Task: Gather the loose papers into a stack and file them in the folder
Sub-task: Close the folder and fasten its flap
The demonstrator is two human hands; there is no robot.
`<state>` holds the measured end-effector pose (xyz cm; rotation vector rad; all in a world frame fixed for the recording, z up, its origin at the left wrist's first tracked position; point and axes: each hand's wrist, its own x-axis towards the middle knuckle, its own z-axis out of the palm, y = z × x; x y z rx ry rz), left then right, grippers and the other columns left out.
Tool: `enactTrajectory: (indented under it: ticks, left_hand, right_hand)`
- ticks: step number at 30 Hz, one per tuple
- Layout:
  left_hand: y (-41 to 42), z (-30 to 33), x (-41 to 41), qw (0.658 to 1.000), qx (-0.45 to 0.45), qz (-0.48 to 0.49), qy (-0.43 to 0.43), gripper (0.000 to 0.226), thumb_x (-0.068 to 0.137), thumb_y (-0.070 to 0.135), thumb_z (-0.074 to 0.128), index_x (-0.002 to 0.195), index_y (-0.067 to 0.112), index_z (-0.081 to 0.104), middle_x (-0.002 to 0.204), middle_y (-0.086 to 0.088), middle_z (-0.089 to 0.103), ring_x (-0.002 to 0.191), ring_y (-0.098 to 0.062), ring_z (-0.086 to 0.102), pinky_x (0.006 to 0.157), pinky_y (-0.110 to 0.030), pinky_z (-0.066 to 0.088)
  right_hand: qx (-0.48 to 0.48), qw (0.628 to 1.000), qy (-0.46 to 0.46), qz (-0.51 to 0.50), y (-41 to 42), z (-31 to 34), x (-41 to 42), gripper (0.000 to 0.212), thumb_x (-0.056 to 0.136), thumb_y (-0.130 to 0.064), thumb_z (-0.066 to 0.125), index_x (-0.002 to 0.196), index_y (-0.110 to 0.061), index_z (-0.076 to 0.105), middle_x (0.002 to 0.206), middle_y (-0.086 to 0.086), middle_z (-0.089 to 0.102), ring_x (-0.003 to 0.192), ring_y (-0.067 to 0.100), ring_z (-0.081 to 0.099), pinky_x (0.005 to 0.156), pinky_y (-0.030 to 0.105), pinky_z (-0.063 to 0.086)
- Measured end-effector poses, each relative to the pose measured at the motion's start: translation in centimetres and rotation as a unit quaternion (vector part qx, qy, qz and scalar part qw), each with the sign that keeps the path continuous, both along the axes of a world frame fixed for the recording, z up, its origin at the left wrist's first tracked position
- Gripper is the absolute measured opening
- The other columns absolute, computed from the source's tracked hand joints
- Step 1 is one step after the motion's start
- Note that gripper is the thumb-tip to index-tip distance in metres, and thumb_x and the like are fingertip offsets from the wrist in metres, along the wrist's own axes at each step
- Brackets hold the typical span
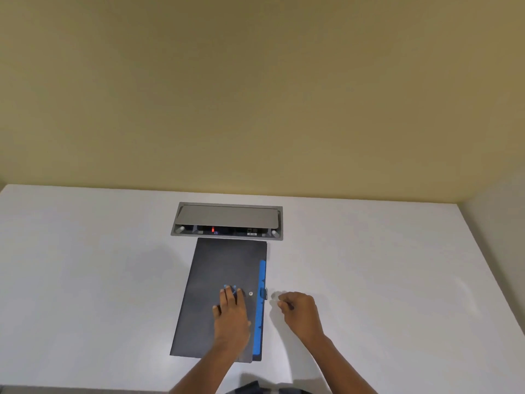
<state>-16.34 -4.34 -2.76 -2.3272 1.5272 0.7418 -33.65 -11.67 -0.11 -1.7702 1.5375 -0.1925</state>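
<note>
A dark grey folder point(210, 280) lies closed on the white table point(85, 265), its long side running away from me. A blue tabbed divider edge point(260, 308) sticks out along its right side, with a small clasp point(264, 293) and a metal snap point(250, 293) near it. My left hand point(230, 314) rests flat on the folder's cover, fingers spread. My right hand point(301, 311) hovers on the table just right of the folder, fingers curled loosely, holding nothing I can see. No loose papers are in view.
A grey recessed cable and power box point(227, 220) with its lid raised sits in the table just beyond the folder. A tan wall point(255, 95) stands behind the table. The table's right edge point(494, 280) runs diagonally.
</note>
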Motion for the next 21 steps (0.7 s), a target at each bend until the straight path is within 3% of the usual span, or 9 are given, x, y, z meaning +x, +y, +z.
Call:
enactTrajectory:
  ticks: [1, 6, 13, 21]
  left_hand:
    - [0.4, -0.3, 0.4, 1.0, 0.009, -0.001, 0.001, 0.092, 0.101, 0.042, 0.06, 0.166, 0.015, 0.002, 0.175, -0.02, -0.003, 0.162, -0.039, -0.001, 0.128, -0.052, 0.021]
    - [2.1, -1.7, 1.2, 1.0, 0.027, -0.007, 0.006, 0.096, 0.099, 0.046, 0.06, 0.166, 0.019, -0.004, 0.174, -0.019, -0.01, 0.162, -0.039, -0.004, 0.128, -0.056, 0.018]
    - [3.0, -2.9, 1.7, 1.0, 0.018, 0.009, -0.002, 0.101, 0.097, 0.055, 0.059, 0.165, 0.023, -0.009, 0.173, -0.021, -0.016, 0.16, -0.041, -0.013, 0.126, -0.065, 0.013]
    - [3.3, -3.7, 2.1, 0.999, 0.013, 0.024, 0.027, 0.105, 0.096, 0.052, 0.063, 0.164, 0.027, -0.013, 0.171, -0.02, -0.026, 0.159, -0.041, -0.02, 0.126, -0.067, 0.009]
  right_hand:
    - [-0.009, 1.0, -0.001, 0.009, -0.1, 0.0, 0.5, 0.011, 0.096, -0.012, 0.073, 0.094, -0.009, 0.084, 0.095, -0.01, 0.078, 0.081, 0.001, 0.065, 0.071, 0.005, 0.044]
    - [-0.011, 0.997, 0.011, 0.078, -0.8, 0.0, 3.9, 0.022, 0.104, -0.018, 0.063, 0.113, -0.01, 0.082, 0.108, 0.007, 0.077, 0.097, 0.02, 0.072, 0.083, 0.02, 0.052]
    - [-0.022, 0.984, 0.076, 0.157, -1.1, -1.1, 7.0, 0.028, 0.107, -0.024, 0.055, 0.125, -0.012, 0.074, 0.123, 0.008, 0.069, 0.113, 0.02, 0.067, 0.095, 0.022, 0.052]
    - [0.005, 0.978, 0.135, 0.159, -1.7, -2.4, 9.0, 0.024, 0.101, -0.018, 0.063, 0.123, -0.009, 0.068, 0.125, 0.011, 0.066, 0.107, 0.024, 0.07, 0.092, 0.022, 0.054]
